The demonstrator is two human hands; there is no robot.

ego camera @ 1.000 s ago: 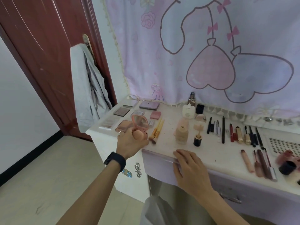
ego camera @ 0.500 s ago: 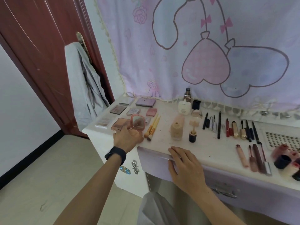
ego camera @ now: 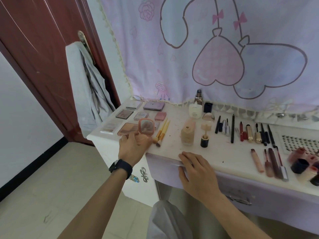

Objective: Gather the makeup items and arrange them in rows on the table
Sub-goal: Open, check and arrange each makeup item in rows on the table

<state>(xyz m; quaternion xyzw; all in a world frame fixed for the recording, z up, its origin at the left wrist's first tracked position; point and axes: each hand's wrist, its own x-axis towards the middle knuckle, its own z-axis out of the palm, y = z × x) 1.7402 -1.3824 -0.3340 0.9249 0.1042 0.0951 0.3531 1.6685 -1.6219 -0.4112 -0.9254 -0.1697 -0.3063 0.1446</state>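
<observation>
On the far left of the desk (ego camera: 222, 152), flat palettes (ego camera: 124, 114) already lie in rows, near the door side. Just right of them, at the front edge, the left hand (ego camera: 133, 145) holds a pink compact (ego camera: 146, 129) by its base, fingers curled under it; the lid stands up with the mirror facing back at the camera. Touching that spot on the right lie two brushes (ego camera: 162, 131), angled side by side. The step in hand looks to be placing the compact into the palette block, and little of the task seems left. The next move likely calls for shutting the lid, then setting the compact flat in the gap between the front palette and the brushes without nudging either. Further right, the right hand (ego camera: 195, 169) rests on the desk's front edge, fingers straight, holding nothing. Beyond it stand a beige bottle (ego camera: 187, 134), then a row of pencils (ego camera: 232, 128), a lower row of tubes (ego camera: 257, 161), and jars (ego camera: 299, 165) bunched at the far right, which may yet want straightening
</observation>
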